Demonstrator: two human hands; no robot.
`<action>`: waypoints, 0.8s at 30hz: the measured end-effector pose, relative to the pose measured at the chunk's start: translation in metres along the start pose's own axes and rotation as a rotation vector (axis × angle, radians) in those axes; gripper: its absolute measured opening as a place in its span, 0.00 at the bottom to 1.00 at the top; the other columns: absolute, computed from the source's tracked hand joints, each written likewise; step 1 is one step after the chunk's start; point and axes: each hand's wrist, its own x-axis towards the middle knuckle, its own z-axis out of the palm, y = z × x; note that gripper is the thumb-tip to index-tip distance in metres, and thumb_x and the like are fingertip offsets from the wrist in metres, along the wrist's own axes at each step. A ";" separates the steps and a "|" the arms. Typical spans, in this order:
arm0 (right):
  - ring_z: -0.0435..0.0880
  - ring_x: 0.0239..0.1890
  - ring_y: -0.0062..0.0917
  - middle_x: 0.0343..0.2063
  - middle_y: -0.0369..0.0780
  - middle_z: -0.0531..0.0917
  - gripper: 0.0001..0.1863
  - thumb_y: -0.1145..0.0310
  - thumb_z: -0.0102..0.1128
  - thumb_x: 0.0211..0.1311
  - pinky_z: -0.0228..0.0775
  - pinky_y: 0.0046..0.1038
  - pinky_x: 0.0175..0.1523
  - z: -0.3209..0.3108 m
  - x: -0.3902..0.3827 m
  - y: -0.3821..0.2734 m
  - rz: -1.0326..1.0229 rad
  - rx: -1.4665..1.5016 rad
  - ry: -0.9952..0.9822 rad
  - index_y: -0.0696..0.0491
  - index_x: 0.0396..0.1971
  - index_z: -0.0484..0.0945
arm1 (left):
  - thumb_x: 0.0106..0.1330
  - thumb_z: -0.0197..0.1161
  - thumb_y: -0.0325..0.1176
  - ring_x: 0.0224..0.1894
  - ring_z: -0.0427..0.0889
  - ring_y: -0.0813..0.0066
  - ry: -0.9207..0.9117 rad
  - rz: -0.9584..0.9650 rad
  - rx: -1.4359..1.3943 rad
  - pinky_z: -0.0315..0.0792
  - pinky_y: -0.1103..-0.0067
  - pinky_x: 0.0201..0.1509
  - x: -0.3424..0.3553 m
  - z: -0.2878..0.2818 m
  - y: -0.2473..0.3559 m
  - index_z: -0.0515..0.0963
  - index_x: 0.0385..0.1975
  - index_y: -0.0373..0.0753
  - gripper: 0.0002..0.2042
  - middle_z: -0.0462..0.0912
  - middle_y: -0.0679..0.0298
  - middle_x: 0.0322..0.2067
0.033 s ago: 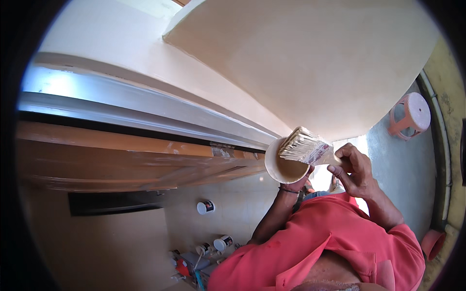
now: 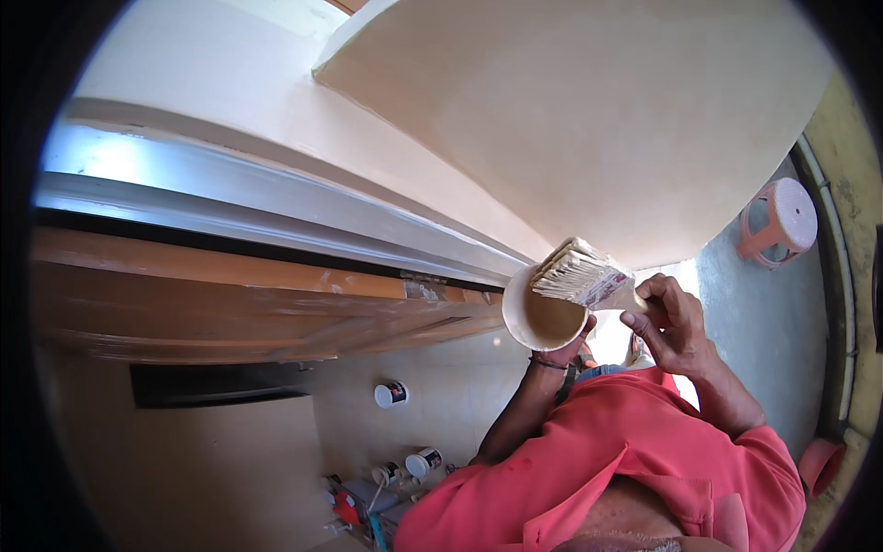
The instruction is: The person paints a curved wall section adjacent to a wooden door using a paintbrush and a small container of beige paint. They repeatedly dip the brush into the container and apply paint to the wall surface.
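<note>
My left hand [image 2: 570, 346] holds a pale, round paint pot [image 2: 516, 318] by its near side. Its mouth faces up at me and shows a beige liquid inside; most of my fingers are hidden behind it. Over the pot's right rim, a wide paintbrush [image 2: 602, 285] lies tilted, its bristles clumped and coated in cream paint. My right hand [image 2: 679, 322] pinches the brush's handle between thumb and fingers. I cannot tell whether the bristles touch the rim.
Ahead rises a cream wall [image 2: 589, 120], beside a grey-white frame [image 2: 276, 207] and a brown wooden door [image 2: 212, 290]. White tubs [image 2: 390, 395] stand on the floor at lower left. A pink stool [image 2: 780, 221] is at right, and a reddish pot [image 2: 821, 465] sits lower right.
</note>
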 end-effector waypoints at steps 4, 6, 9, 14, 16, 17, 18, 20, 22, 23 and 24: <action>0.74 0.24 0.18 0.26 0.38 0.78 0.14 0.74 0.71 0.72 0.66 0.25 0.29 0.017 0.000 0.016 0.199 0.208 0.036 0.61 0.47 0.73 | 0.74 0.61 0.59 0.76 0.64 0.40 -0.182 -0.104 -0.682 0.83 0.44 0.57 -0.004 0.011 0.010 0.63 0.78 0.52 0.36 0.67 0.51 0.74; 0.83 0.27 0.22 0.24 0.44 0.81 0.14 0.72 0.68 0.74 0.72 0.28 0.32 0.020 0.010 0.013 0.222 0.132 0.010 0.63 0.48 0.73 | 0.76 0.60 0.59 0.76 0.62 0.41 -0.221 -0.101 -0.674 0.81 0.44 0.60 -0.009 0.025 0.022 0.64 0.78 0.54 0.35 0.64 0.50 0.75; 0.80 0.28 0.20 0.25 0.44 0.80 0.16 0.66 0.63 0.80 0.73 0.29 0.34 0.039 0.024 0.019 0.147 0.215 0.104 0.65 0.52 0.76 | 0.76 0.59 0.60 0.75 0.62 0.42 -0.242 -0.074 -0.675 0.79 0.44 0.62 -0.019 0.016 0.029 0.62 0.80 0.55 0.36 0.60 0.47 0.77; 0.71 0.28 0.15 0.29 0.33 0.79 0.23 0.52 0.51 0.86 0.66 0.21 0.34 0.049 0.039 0.020 0.383 0.517 0.117 0.59 0.49 0.82 | 0.73 0.63 0.60 0.76 0.62 0.46 -0.216 -0.044 -0.685 0.79 0.46 0.61 -0.040 0.005 0.038 0.63 0.80 0.57 0.37 0.64 0.51 0.76; 0.71 0.27 0.15 0.28 0.33 0.79 0.21 0.53 0.52 0.85 0.66 0.21 0.34 0.055 0.047 0.018 0.400 0.592 0.117 0.58 0.48 0.81 | 0.73 0.63 0.59 0.76 0.62 0.48 -0.175 -0.043 -0.702 0.79 0.47 0.61 -0.047 0.001 0.040 0.63 0.80 0.58 0.37 0.65 0.53 0.76; 0.72 0.27 0.15 0.28 0.33 0.79 0.20 0.54 0.53 0.85 0.66 0.21 0.34 0.058 0.050 0.017 0.414 0.625 0.118 0.58 0.47 0.81 | 0.73 0.63 0.59 0.76 0.62 0.48 -0.173 -0.043 -0.697 0.78 0.47 0.61 -0.050 0.000 0.043 0.63 0.80 0.58 0.37 0.65 0.53 0.76; 0.72 0.26 0.15 0.27 0.33 0.78 0.17 0.57 0.55 0.85 0.65 0.20 0.31 0.064 0.055 0.018 0.405 0.690 0.116 0.57 0.46 0.79 | 0.73 0.63 0.59 0.76 0.61 0.48 -0.171 -0.044 -0.692 0.78 0.47 0.61 -0.053 -0.003 0.048 0.63 0.80 0.58 0.37 0.65 0.53 0.76; 0.74 0.26 0.15 0.28 0.33 0.78 0.16 0.57 0.57 0.84 0.67 0.21 0.31 0.070 0.060 0.018 0.399 0.759 0.100 0.58 0.46 0.77 | 0.74 0.62 0.59 0.76 0.61 0.47 -0.176 -0.036 -0.675 0.78 0.47 0.62 -0.061 -0.004 0.051 0.62 0.80 0.59 0.36 0.64 0.52 0.77; 0.75 0.26 0.16 0.28 0.34 0.77 0.14 0.61 0.61 0.82 0.67 0.21 0.29 0.079 0.066 0.023 0.405 0.831 0.116 0.57 0.47 0.71 | 0.75 0.60 0.58 0.76 0.61 0.47 -0.187 -0.018 -0.648 0.77 0.47 0.61 -0.065 -0.004 0.055 0.61 0.81 0.59 0.36 0.63 0.51 0.77; 0.75 0.26 0.16 0.28 0.34 0.77 0.14 0.62 0.61 0.81 0.67 0.21 0.29 0.086 0.067 0.024 0.387 0.814 0.136 0.56 0.47 0.70 | 0.75 0.60 0.59 0.76 0.62 0.47 -0.189 -0.002 -0.642 0.78 0.47 0.61 -0.068 -0.004 0.056 0.61 0.81 0.59 0.36 0.63 0.51 0.77; 0.75 0.25 0.16 0.28 0.34 0.77 0.14 0.62 0.62 0.81 0.67 0.21 0.29 0.092 0.068 0.026 0.368 0.795 0.158 0.56 0.48 0.69 | 0.77 0.55 0.62 0.73 0.67 0.39 -0.139 0.039 -0.649 0.80 0.47 0.55 -0.070 0.001 0.058 0.57 0.82 0.57 0.36 0.65 0.46 0.75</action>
